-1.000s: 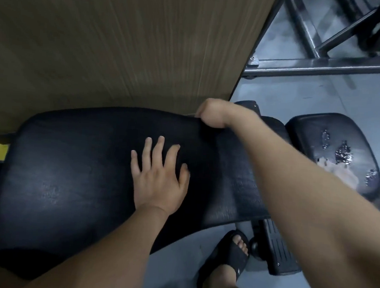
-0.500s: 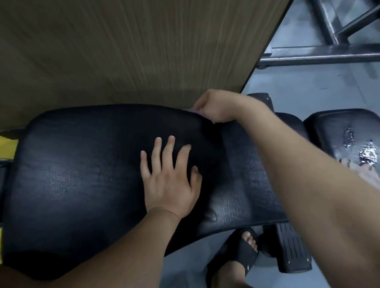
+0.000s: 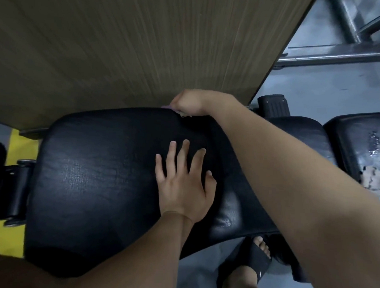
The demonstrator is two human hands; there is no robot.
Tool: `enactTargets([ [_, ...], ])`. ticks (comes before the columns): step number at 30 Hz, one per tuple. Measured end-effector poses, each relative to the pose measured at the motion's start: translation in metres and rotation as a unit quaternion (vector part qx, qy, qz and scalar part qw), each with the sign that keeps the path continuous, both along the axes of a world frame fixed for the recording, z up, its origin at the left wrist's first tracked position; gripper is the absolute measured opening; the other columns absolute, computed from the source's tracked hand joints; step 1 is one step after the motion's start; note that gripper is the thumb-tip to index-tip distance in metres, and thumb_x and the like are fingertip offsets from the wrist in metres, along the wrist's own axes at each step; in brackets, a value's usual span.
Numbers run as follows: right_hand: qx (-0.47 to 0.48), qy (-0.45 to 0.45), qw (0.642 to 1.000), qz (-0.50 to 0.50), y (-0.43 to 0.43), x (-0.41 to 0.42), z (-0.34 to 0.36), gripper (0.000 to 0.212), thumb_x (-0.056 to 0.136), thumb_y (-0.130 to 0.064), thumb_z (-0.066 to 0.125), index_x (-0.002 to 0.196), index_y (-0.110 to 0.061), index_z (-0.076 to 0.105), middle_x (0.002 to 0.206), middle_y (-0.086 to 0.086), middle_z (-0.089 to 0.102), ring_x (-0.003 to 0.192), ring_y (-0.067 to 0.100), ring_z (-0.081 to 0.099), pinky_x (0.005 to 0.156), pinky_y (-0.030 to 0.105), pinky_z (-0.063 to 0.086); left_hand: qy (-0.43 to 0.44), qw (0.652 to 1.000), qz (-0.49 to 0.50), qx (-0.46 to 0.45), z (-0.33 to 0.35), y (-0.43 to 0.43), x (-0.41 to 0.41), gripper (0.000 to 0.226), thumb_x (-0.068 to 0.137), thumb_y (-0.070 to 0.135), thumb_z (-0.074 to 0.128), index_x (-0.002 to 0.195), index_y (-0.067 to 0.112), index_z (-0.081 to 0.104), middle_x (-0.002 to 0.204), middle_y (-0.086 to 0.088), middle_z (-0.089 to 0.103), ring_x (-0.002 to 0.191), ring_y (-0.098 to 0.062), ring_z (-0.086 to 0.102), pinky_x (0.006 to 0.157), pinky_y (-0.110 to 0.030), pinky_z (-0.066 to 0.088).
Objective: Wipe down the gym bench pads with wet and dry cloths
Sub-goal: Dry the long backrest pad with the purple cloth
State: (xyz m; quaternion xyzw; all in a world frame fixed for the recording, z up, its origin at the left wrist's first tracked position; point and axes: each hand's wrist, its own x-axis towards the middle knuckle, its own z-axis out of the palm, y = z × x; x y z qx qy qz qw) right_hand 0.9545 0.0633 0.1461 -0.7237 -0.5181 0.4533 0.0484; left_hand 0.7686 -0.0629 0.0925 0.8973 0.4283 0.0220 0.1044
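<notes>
A large black bench pad [image 3: 90, 178] fills the middle of the view. My left hand [image 3: 182, 183] lies flat on it with fingers spread and straight. My right hand [image 3: 190, 103] reaches over the pad's far edge and grips a small cloth [image 3: 171, 107], of which only a purplish and pale scrap shows under the fingers. A second black pad [image 3: 356, 139] sits at the right, with wet shiny patches and a pale cloth [image 3: 378, 180] lying on it.
A wood-grain panel [image 3: 124, 43] stands right behind the pad's far edge. Metal frame bars [image 3: 343, 52] cross the grey floor at the top right. My foot in a black sandal [image 3: 251, 263] is below the pad. Yellow floor marking [image 3: 17, 148] shows at the left.
My right hand has slid leftward along the pad's far edge with the cloth. My left hand stays flat on the pad. The view has shifted, pushing the second pad further right.
</notes>
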Motion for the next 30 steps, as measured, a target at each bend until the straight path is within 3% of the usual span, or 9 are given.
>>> enactTargets([
  [3, -0.027, -0.089, 0.995, 0.03, -0.03, 0.028, -0.009, 0.026, 0.103, -0.015, 0.045, 0.082, -0.013, 0.06, 0.102, 0.009, 0.062, 0.095, 0.028, 0.056, 0.088, 0.038, 0.045, -0.005, 1.0, 0.001, 0.013, 0.0, -0.001, 0.001, 0.058, 0.091, 0.047, 0.04, 0.147, 0.033, 0.043, 0.163, -0.003, 0.029, 0.155, -0.027, 0.01, 0.122, -0.058, 0.011],
  [5, -0.065, -0.138, 0.987, 0.051, -0.058, 0.055, -0.009, 0.031, 0.104, -0.012, 0.043, 0.074, -0.012, 0.051, 0.096, 0.012, 0.059, 0.09, 0.027, 0.054, 0.081, 0.034, 0.041, -0.005, 1.0, 0.005, 0.014, -0.001, -0.002, 0.002, 0.056, 0.091, 0.048, 0.041, 0.146, 0.034, 0.044, 0.163, -0.002, 0.029, 0.155, -0.026, 0.011, 0.122, -0.058, 0.011],
  [9, -0.093, -0.159, 0.982, -0.029, -0.107, 0.095, 0.009, 0.017, 0.103, -0.011, 0.044, 0.094, -0.013, 0.058, 0.106, 0.013, 0.061, 0.095, 0.025, 0.053, 0.068, 0.027, 0.036, -0.02, 1.0, 0.008, 0.017, -0.002, -0.003, 0.0, 0.053, 0.092, 0.046, 0.043, 0.144, 0.033, 0.046, 0.161, -0.004, 0.032, 0.155, -0.028, 0.013, 0.121, -0.06, 0.011],
  [13, -0.049, -0.132, 0.99, -0.024, -0.112, 0.081, 0.013, 0.027, 0.106, -0.022, 0.046, 0.082, -0.022, 0.059, 0.094, 0.001, 0.056, 0.095, 0.021, 0.049, 0.07, 0.018, 0.039, -0.024, 0.999, 0.008, 0.023, -0.003, -0.003, 0.001, 0.053, 0.092, 0.046, 0.043, 0.143, 0.032, 0.046, 0.161, -0.004, 0.033, 0.154, -0.028, 0.014, 0.121, -0.059, 0.012],
  [15, 0.002, -0.077, 0.996, -0.053, -0.103, 0.062, 0.006, 0.03, 0.107, -0.039, 0.044, 0.101, -0.024, 0.07, 0.09, -0.006, 0.059, 0.099, 0.019, 0.053, 0.08, 0.023, 0.04, -0.024, 0.999, 0.01, 0.023, -0.003, -0.003, 0.001, 0.053, 0.092, 0.046, 0.043, 0.143, 0.032, 0.046, 0.161, -0.004, 0.033, 0.154, -0.028, 0.014, 0.122, -0.059, 0.011],
  [17, 0.035, -0.058, 0.996, -0.053, -0.092, 0.045, -0.003, 0.04, 0.108, -0.044, 0.04, 0.139, -0.03, 0.061, 0.12, -0.01, 0.064, 0.12, 0.015, 0.053, 0.1, 0.027, 0.037, -0.019, 0.999, 0.011, 0.026, -0.003, -0.004, 0.001, 0.054, 0.092, 0.046, 0.044, 0.144, 0.033, 0.044, 0.161, -0.003, 0.031, 0.155, -0.027, 0.013, 0.122, -0.058, 0.011],
  [19, 0.045, -0.053, 0.997, -0.036, -0.085, 0.035, -0.007, 0.042, 0.11, -0.036, 0.038, 0.15, -0.037, 0.047, 0.152, -0.011, 0.049, 0.141, 0.015, 0.042, 0.114, 0.03, 0.03, -0.015, 0.999, 0.011, 0.028, -0.004, -0.004, 0.001, 0.054, 0.092, 0.045, 0.047, 0.145, 0.033, 0.042, 0.161, -0.002, 0.03, 0.155, -0.026, 0.012, 0.122, -0.058, 0.01],
  [26, 0.038, -0.191, 0.981, 0.01, -0.133, 0.056, -0.004, 0.066, 0.099, -0.004, 0.042, 0.155, -0.039, 0.037, 0.162, -0.002, 0.037, 0.146, 0.024, 0.037, 0.12, 0.036, 0.032, -0.02, 0.999, 0.009, 0.024, -0.004, -0.004, 0.0, 0.053, 0.093, 0.046, 0.042, 0.145, 0.032, 0.042, 0.161, -0.004, 0.03, 0.155, -0.028, 0.012, 0.122, -0.059, 0.011],
  [30, 0.058, -0.32, 0.945, -0.038, -0.174, 0.093, -0.013, 0.032, 0.103, -0.024, 0.04, 0.132, -0.018, 0.052, 0.13, 0.013, 0.058, 0.12, 0.036, 0.049, 0.102, 0.047, 0.042, -0.019, 1.0, 0.011, 0.019, -0.004, -0.005, 0.001, 0.052, 0.094, 0.047, 0.04, 0.144, 0.033, 0.041, 0.162, -0.004, 0.029, 0.155, -0.027, 0.011, 0.123, -0.059, 0.01],
])
